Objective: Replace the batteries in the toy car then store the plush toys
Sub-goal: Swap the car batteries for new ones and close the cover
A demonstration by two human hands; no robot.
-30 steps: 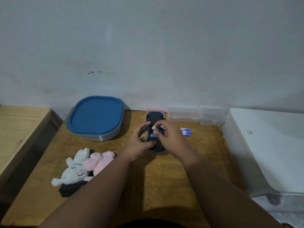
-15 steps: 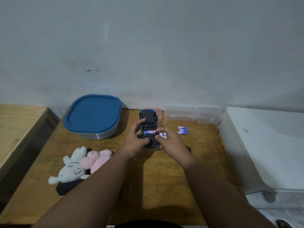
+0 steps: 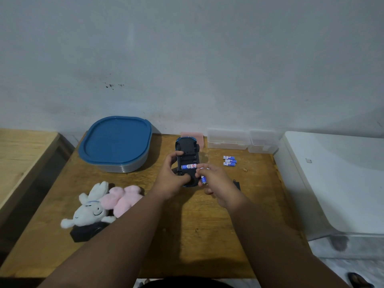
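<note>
Open tabletop front, plush toys left

On the table, toy car centre-back, container left and batteries right of it, plush toys front-left.

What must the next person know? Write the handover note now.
Left hand grips the upturned toy car. Right hand pinches a battery beside it.
Done: cover off; a seated battery lies in the compartment.
Three spare batteries and the black cover lie on the table.
Left: finish the batteries, refit the cover, store the white bunny and pink plush; blue container is lidded.
</note>
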